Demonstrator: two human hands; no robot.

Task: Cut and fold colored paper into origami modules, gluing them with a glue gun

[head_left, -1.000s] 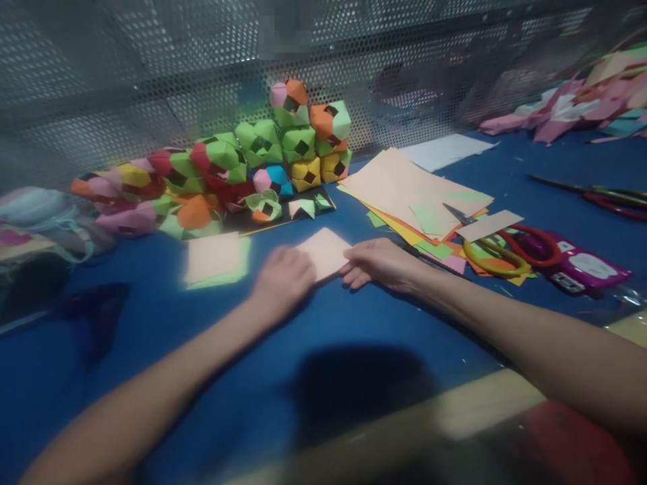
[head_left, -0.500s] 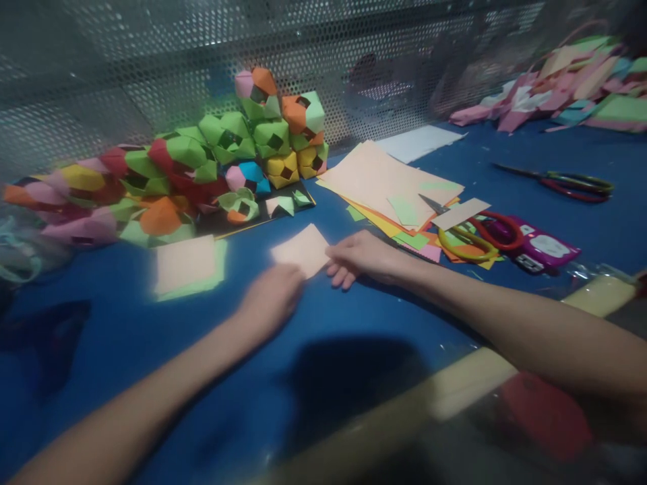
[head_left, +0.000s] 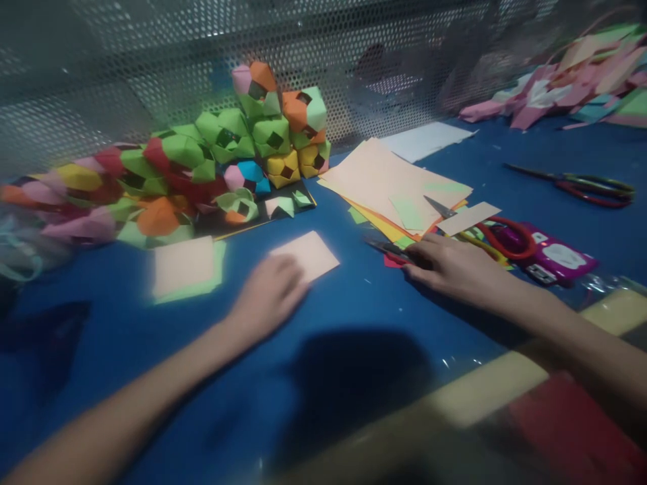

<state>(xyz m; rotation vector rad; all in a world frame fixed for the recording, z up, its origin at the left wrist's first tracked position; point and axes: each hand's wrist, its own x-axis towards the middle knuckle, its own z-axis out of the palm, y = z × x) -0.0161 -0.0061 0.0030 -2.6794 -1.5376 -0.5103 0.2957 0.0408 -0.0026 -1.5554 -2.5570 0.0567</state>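
Note:
My left hand [head_left: 267, 296] lies on the blue table with its fingertips at the near corner of a peach paper square [head_left: 308, 253]. The hand is blurred and seen from behind, so its fingers do not show clearly. My right hand [head_left: 449, 268] is further right, beside the paper stack [head_left: 389, 178]. Its fingers are curled over the near end of a dark slim tool [head_left: 385, 247] that lies flat on the table and points left.
Several folded paper cubes [head_left: 267, 131] are piled along the perforated metal wall. A peach-on-green paper stack [head_left: 186, 268] lies at the left. Red and yellow scissors [head_left: 498, 237] and a purple packet [head_left: 559, 256] lie right of my hand. More scissors [head_left: 581, 183] and paper scraps [head_left: 566, 87] are at the far right.
My right hand has left the peach square and moved right onto the dark slim tool by the paper stack. My left hand stays at the square's near corner.

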